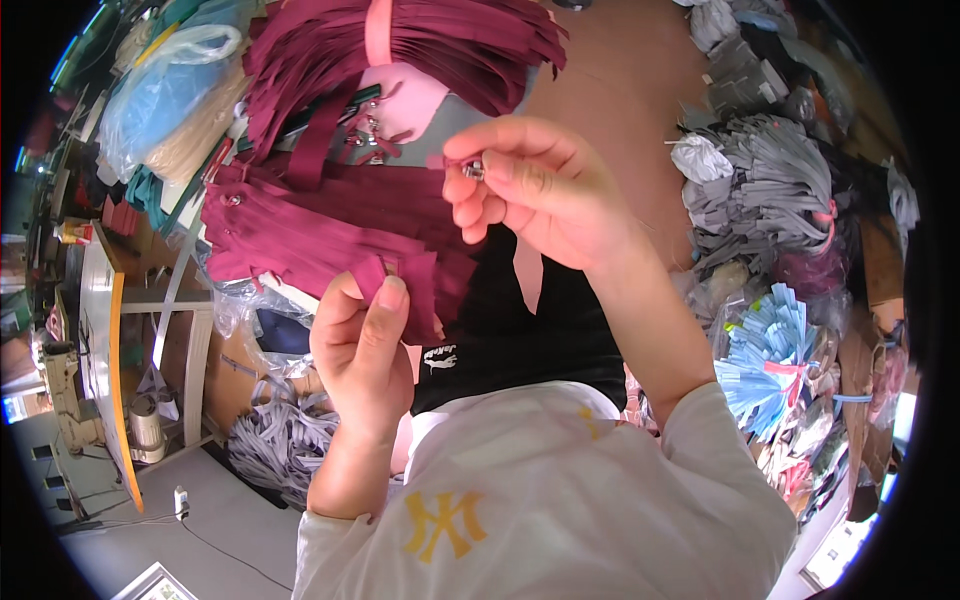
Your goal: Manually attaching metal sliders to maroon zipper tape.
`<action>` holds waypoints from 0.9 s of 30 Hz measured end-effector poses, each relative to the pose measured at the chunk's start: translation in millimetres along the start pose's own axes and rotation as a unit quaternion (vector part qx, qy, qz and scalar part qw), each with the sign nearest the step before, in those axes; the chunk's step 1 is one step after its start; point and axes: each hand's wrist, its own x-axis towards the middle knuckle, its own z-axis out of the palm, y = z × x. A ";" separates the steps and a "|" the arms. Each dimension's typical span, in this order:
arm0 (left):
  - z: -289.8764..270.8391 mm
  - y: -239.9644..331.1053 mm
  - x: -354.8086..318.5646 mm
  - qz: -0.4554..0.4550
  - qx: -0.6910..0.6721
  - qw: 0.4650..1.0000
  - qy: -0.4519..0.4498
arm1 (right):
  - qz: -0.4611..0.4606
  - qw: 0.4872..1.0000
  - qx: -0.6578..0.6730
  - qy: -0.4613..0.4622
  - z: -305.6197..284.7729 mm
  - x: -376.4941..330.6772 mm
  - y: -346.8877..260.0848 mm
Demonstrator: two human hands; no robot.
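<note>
My left hand (362, 345) pinches the end of a maroon zipper tape (375, 270), thumb pressed on top. That tape belongs to a loose heap of maroon zipper tapes (310, 225) lying on my lap. My right hand (530, 190) is raised just to the right of the heap, its fingertips closed on a small silver metal slider (472, 168). A bundled fan of more maroon tapes (400, 45), tied with a pink band, lies farther away, with several loose metal sliders (365, 130) on a pink sheet beneath it.
Bundles of grey tapes (770, 180) and light blue tapes (770, 350) lie to the right. More grey tapes (275, 445) sit on the floor at lower left. A table with an orange edge (115, 350) and plastic bags (170, 95) stand left.
</note>
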 end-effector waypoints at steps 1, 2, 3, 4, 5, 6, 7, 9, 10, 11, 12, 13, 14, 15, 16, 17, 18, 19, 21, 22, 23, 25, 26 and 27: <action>2.0 -1.1 -0.7 0.003 0.014 1.000 -0.001 | -0.003 1.000 0.000 0.005 1.4 -5.4 -0.9; 4.1 -2.2 -1.6 0.006 0.029 1.000 -0.002 | -0.015 0.999 -0.030 0.009 2.7 -10.6 -1.6; 7.5 -2.3 -2.0 0.003 0.030 1.000 -0.006 | -0.027 0.998 -0.060 0.013 3.3 -15.9 -2.3; 12.3 -0.9 -2.5 -0.005 0.005 1.000 -0.013 | -0.019 0.997 -0.067 0.031 5.6 -20.8 -6.2; 16.7 -0.4 -3.3 -0.012 -0.020 1.000 -0.019 | -0.021 0.997 -0.066 0.035 3.7 -25.7 -5.9; 20.6 0.2 -4.8 -0.015 -0.017 1.000 -0.021 | -0.037 0.995 -0.085 0.030 2.2 -29.7 -5.4; 24.4 0.5 -6.6 -0.020 -0.004 1.000 -0.012 | -0.052 0.993 -0.105 0.025 1.3 -33.8 -5.5; 27.0 -1.0 -8.4 -0.027 0.013 1.000 -0.005 | -0.047 0.993 -0.098 0.037 2.5 -42.5 -9.3; 24.8 -3.5 -8.6 -0.026 0.022 0.999 -0.028 | -0.057 0.990 -0.121 0.037 2.4 -46.1 -10.0; 24.5 -4.9 -9.0 -0.027 0.030 0.998 -0.051 | -0.067 0.987 -0.144 0.038 2.7 -49.4 -10.7; 27.1 -4.8 -9.8 -0.028 0.033 0.998 -0.053 | -0.070 0.987 -0.142 0.040 5.2 -52.5 -11.8; 30.7 -4.2 -10.6 -0.031 0.042 0.997 -0.049 | -0.071 0.984 -0.155 0.058 9.5 -55.3 -13.9; 33.4 -4.3 -11.2 -0.034 0.051 0.997 -0.046 | -0.072 0.980 -0.169 0.075 11.3 -58.0 -15.2; 34.3 -5.5 -11.7 -0.035 0.053 0.997 -0.048 | -0.074 0.980 -0.168 0.077 10.6 -60.7 -16.0; 34.6 -7.7 -11.6 -0.037 0.056 0.996 -0.059 | -0.059 0.981 -0.175 0.063 9.5 -63.8 -17.1; 35.3 -9.0 -11.6 -0.038 0.060 0.995 -0.070 | -0.044 0.981 -0.183 0.049 8.5 -67.0 -18.2; 38.1 -10.0 -11.5 -0.040 0.060 0.995 -0.072 | -0.045 0.981 -0.183 0.052 7.9 -70.9 -19.6; 41.8 -10.8 -11.7 -0.042 0.060 0.995 -0.064 | -0.031 0.983 -0.164 0.073 7.9 -75.4 -20.6; 48.7 -11.8 -11.9 -0.047 0.059 0.995 -0.059 | -0.002 0.985 -0.128 0.114 7.5 -83.3 -21.4; 52.1 -11.9 -11.8 -0.049 0.059 0.996 -0.053 | -0.002 0.985 -0.128 0.116 4.6 -86.0 -18.0; 55.1 -12.1 -11.8 -0.052 0.059 0.996 -0.048 | -0.042 0.983 -0.148 0.102 -0.2 -88.9 -11.3; 59.7 -11.7 -12.1 -0.058 0.061 0.995 -0.054 | -0.082 0.979 -0.167 0.088 -7.2 -92.2 -4.7; 61.3 -12.2 -12.4 -0.062 0.063 0.994 -0.059 | -0.135 0.956 -0.243 0.088 -10.8 -92.7 -3.8; 62.0 -12.8 -12.4 -0.063 0.064 0.994 -0.059 | -0.187 0.926 -0.318 0.085 -12.5 -92.6 -3.1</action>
